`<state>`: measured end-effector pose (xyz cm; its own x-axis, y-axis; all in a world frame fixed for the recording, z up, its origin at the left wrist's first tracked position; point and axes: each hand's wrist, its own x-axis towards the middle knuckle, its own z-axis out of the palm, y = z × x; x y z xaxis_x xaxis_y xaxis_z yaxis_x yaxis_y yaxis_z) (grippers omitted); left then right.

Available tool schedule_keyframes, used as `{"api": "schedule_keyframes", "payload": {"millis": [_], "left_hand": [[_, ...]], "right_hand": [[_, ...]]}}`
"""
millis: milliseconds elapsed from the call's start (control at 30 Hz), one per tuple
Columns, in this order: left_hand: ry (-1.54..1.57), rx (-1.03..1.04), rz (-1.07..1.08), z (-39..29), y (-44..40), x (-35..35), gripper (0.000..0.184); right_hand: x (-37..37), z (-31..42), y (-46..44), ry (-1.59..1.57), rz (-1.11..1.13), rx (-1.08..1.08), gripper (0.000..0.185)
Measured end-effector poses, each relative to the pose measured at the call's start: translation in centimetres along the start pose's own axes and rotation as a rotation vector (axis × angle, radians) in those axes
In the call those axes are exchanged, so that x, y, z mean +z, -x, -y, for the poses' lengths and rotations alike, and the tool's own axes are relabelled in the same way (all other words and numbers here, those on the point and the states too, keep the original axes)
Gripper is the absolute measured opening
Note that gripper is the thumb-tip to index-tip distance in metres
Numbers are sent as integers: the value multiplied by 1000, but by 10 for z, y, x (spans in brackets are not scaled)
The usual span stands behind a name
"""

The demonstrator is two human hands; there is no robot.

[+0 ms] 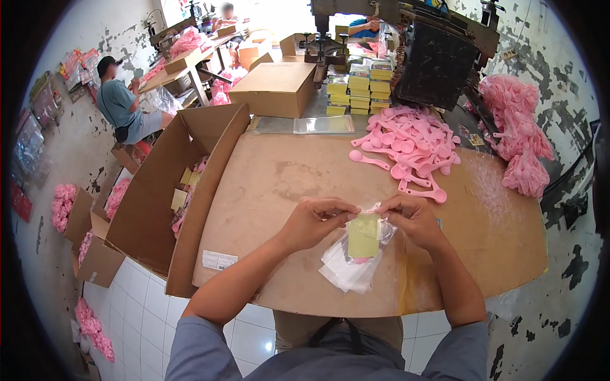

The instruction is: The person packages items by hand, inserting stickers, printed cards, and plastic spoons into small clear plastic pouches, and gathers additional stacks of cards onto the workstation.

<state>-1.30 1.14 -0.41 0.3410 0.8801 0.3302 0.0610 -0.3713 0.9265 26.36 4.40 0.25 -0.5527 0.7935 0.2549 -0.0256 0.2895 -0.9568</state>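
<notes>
Peeling walls point(575, 63) surround a cardboard-covered counter point(279, 184), with stacked yellow cards point(359, 86) at twelve o'clock and an open carton point(149, 209) between nine and ten. Near the counter's close edge, just inside six o'clock, is a clear packet point(380, 236) showing a yellow card point(363, 238); a bit of pink shows at the card's lower end. Left hand point(308, 223) and right hand point(416, 221) have their fingers point(340, 204) closed, pinching the packet's top edge at either corner. The step in hand looks like working or closing the packet's mouth; the next move seems to call for keeping both corners taut and level. Its long axis runs roughly twelve to six, the pinched end toward twelve. Clear plastic sleeves point(346, 274) lie beneath, toward seven; heaped pink spoons point(413, 143) sit at one.
</notes>
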Motion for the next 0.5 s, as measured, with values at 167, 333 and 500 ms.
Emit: {"api": "schedule_keyframes", "payload": {"millis": [167, 333, 500], "left_hand": [[6, -29, 16, -3, -1, -4, 17], [58, -47, 36, 4, -1, -3, 19], [177, -54, 25, 4, 0, -4, 21]], "right_hand": [[-1, 0, 0, 58, -2, 21, 16], [-7, 3, -1, 46, 49, 1, 17], [-4, 0, -1, 74, 15, 34, 18]]}}
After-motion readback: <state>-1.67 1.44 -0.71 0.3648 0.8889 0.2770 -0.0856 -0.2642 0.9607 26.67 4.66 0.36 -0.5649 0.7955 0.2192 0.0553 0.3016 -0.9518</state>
